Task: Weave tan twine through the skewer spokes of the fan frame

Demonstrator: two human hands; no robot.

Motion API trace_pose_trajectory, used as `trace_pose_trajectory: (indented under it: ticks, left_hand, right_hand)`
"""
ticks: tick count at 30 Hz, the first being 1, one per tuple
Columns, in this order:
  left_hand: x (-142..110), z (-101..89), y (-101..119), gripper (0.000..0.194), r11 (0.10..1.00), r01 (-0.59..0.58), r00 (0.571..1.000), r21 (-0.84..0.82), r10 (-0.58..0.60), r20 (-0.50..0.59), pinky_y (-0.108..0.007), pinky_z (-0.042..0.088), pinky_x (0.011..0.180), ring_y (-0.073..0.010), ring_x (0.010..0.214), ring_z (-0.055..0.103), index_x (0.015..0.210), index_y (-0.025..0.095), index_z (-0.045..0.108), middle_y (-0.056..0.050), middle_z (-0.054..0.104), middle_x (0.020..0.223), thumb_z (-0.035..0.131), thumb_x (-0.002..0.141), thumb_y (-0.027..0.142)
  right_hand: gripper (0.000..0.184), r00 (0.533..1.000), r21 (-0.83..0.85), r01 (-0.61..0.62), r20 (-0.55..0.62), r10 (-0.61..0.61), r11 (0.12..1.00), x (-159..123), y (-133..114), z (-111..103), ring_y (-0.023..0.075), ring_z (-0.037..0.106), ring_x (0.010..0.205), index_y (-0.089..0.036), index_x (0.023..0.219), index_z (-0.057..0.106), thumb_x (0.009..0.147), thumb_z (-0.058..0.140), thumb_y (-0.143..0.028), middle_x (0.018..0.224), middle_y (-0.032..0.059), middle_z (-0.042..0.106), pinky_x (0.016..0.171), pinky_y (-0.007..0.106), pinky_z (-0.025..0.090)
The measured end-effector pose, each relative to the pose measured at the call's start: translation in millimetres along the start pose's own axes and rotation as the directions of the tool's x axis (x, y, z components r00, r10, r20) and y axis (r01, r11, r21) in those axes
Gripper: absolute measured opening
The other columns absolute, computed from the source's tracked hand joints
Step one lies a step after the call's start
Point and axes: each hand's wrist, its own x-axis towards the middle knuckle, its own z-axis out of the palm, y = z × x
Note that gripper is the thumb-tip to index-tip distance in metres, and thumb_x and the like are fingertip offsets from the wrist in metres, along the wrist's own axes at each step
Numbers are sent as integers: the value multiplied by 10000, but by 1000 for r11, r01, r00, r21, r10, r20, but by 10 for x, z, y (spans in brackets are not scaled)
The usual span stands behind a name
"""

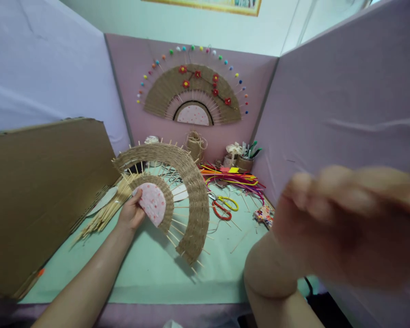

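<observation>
My left hand (134, 213) is closed on the pink, patterned half-round centre of a woven fan (198, 196). The fan is tilted above the table, its twine bands woven across thin wooden sticks whose ends poke past the outer edge. My right hand (348, 223) is raised close to the camera at the right, large and blurred. Its fingers look bent, but whether they hold anything cannot be made out. Behind the fan lie scissors (222, 207) with one red and one yellow handle. A bundle of wooden sticks (105, 209) rests left of my left hand.
A finished fan (193, 86) with red flowers and coloured beads hangs on the pink back panel. A twine roll (194, 145), a pot of pens (245, 163) and colourful pipe cleaners (232, 178) sit at the back. A cardboard sheet (48, 196) stands at the left.
</observation>
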Motion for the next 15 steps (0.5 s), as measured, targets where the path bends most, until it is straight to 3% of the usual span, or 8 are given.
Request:
trace_pose_trajectory:
  ticks: [3, 6, 9, 12, 15]
  left_hand:
    - [9, -24, 4, 255, 1000, -5, 999, -17, 5, 39, -279, 548, 762, -148, 686, 688, 1041, 86, 632, -89, 722, 772, 442, 872, 71]
    - [6, -34, 13, 264, 1000, -3, 998, -23, 5, 68, -279, 553, 747, -150, 663, 688, 1026, 98, 637, -80, 719, 734, 424, 874, 61]
    - [-1, -36, 26, 270, 1000, -9, 996, -23, 11, 86, -286, 553, 753, -152, 664, 689, 1027, 105, 633, -79, 721, 728, 419, 871, 50]
    - [-1, -45, 36, 259, 1000, -15, 996, -21, 17, 86, -298, 549, 770, -155, 666, 690, 1032, 95, 627, -83, 722, 733, 430, 869, 55]
    - [5, -60, 37, 260, 1000, -14, 996, -21, 16, 92, -313, 546, 784, -163, 678, 692, 1051, 97, 623, -84, 724, 755, 454, 857, 57]
  right_hand:
    - [295, 994, 145, -63, -83, 76, 987, 769, 480, 654, 200, 611, 863, -376, 1072, 557, 828, 396, -412, 982, 19, 637, 757, 409, 497]
    - [253, 951, 281, -306, 140, 277, 910, 1098, 1027, 1136, 162, 592, 937, -258, 931, 574, 781, 492, -444, 977, 28, 627, 827, 325, 476]
    - [336, 787, 327, -608, 367, 495, 724, 1044, 1413, 1355, 144, 598, 867, -236, 904, 548, 766, 487, -537, 962, 29, 628, 721, 270, 488]
    - [419, 606, 234, -779, 517, 605, 582, 922, 1535, 1431, 132, 576, 669, -237, 935, 539, 766, 449, -610, 886, 25, 624, 534, 243, 453]
    - [427, 541, 181, -820, 552, 635, 542, 887, 1509, 1438, 113, 521, 531, -253, 972, 525, 768, 454, -622, 756, -5, 595, 436, 215, 376]
